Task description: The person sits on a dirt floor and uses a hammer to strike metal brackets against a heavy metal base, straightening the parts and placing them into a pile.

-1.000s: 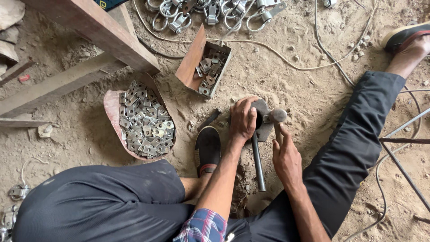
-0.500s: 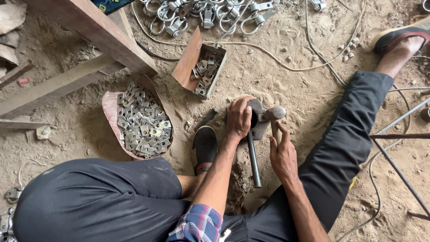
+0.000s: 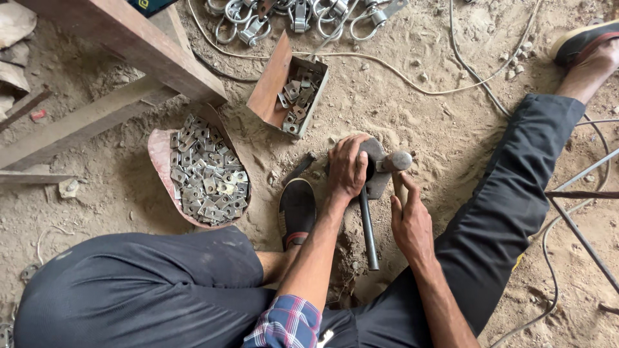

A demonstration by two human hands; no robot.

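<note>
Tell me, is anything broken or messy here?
Yes. The curved tray of small metal plates has a broken, jagged rim and lies tilted in the dirt. The rusty box is tipped on its side too.

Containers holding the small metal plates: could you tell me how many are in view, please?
2: a curved reddish tray left of the left hand, and a rusty box above it.
</note>
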